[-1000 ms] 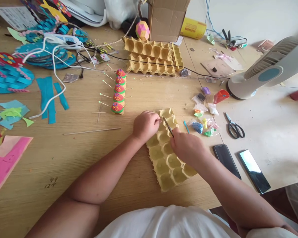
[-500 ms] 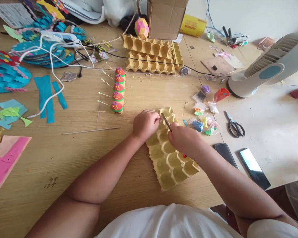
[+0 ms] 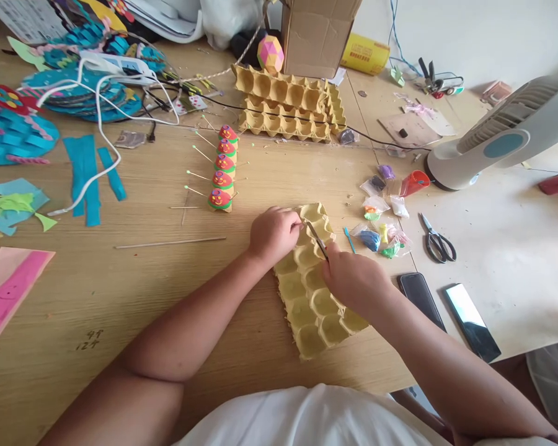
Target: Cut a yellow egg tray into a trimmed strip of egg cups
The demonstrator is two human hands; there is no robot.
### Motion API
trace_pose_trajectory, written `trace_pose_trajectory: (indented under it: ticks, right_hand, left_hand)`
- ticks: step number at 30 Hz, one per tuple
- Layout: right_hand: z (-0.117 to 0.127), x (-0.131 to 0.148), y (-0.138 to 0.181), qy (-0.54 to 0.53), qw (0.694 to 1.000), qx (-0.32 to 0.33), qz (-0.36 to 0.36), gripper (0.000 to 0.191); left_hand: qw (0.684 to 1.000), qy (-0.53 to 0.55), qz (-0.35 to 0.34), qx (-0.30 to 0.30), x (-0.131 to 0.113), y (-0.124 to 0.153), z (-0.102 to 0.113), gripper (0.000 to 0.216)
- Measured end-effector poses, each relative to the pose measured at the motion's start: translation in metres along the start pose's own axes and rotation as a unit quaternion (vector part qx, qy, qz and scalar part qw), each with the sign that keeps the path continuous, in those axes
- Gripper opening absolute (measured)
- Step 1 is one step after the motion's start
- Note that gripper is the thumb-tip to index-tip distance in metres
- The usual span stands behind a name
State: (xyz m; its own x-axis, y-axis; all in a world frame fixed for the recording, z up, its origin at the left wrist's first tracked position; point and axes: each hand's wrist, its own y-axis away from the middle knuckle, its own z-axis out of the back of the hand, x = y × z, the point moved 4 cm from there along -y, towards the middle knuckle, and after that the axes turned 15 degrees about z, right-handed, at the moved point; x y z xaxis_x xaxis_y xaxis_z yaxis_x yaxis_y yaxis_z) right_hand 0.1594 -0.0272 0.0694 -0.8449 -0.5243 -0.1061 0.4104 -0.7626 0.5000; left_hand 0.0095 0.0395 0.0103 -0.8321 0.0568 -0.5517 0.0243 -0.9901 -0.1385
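A yellow cardboard egg tray (image 3: 309, 310) lies at an angle on the table in front of me, its cups facing up. My left hand (image 3: 275, 232) is closed on the tray's far left side, thumb and fingers pinching its edge. In my right hand (image 3: 353, 272) is a knife (image 3: 317, 238) with a narrow dark blade. The blade lies over the far cups, its tip close to my left fingertips; most of the handle is hidden in my fist. Whether the blade is through the cardboard I cannot tell.
A row of painted egg-cup figures (image 3: 221, 179) with pins stands left of centre. More egg trays (image 3: 283, 118) lie behind. On the right are bags of coloured clay (image 3: 369, 238), scissors (image 3: 437, 238), two phones (image 3: 421, 297) and a white fan (image 3: 488, 142). A thin stick (image 3: 170, 243) lies left.
My right hand has drawn the knife slightly toward me and to the right along the tray. My left hand keeps its hold. The view has shifted a little.
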Motion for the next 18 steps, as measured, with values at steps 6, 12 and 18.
trace_pose_trajectory:
  ticks: [6, 12, 18]
  right_hand:
    - [-0.002, 0.005, 0.008, -0.006, 1.0, 0.011, -0.012, 0.034]
    - [-0.001, 0.001, 0.015, 0.024, 1.0, -0.006, 0.004, 0.03]
    - [0.0, -0.006, 0.015, -0.01, 0.998, -0.054, -0.04, 0.031]
  left_hand:
    - [1.0, 0.007, 0.003, 0.007, 0.0, 0.0, 0.0, 0.015]
    - [1.0, 0.013, 0.006, 0.018, -0.001, 0.0, 0.002, 0.016]
    - [1.0, 0.009, 0.012, 0.017, -0.001, -0.001, 0.001, 0.016]
